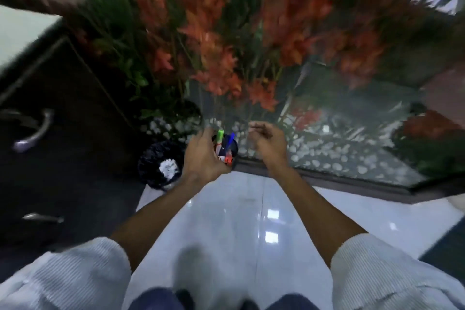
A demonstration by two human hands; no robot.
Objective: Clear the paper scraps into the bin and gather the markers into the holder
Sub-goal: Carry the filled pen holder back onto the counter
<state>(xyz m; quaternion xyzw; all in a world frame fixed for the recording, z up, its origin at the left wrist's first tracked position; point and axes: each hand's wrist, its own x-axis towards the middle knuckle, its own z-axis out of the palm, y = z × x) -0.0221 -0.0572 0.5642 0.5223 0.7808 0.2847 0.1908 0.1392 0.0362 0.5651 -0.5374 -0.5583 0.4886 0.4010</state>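
Holder (232, 151): 1, small dark cup, carried in the air at frame centre, gripped round its side by left hand (203, 156), fingers curled on the wall. Likely light and rigid; best held round the body, kept upright to stop spilling. Markers (226, 143): at least 3 seen standing in the cup, 1 green (220, 135), 1 blue (231, 139), 1 red or orange (228, 158); exact count blurred. Probably light, stiff, smooth barrels, best pinched mid-barrel. Right hand (268, 141): at 3 o'clock of the cup, apart from it, fingers loosely curled, apparently holding nothing; blur prevents certainty. Bin (148, 161): 1, black-lined, on the floor at 9 o'clock of the cup. Paper scraps (168, 168): 1 white crumpled clump inside; soft, weightless, crushable. Background: orange flowers (219, 58), white pebbles (327, 151), dark cabinet (63, 108).
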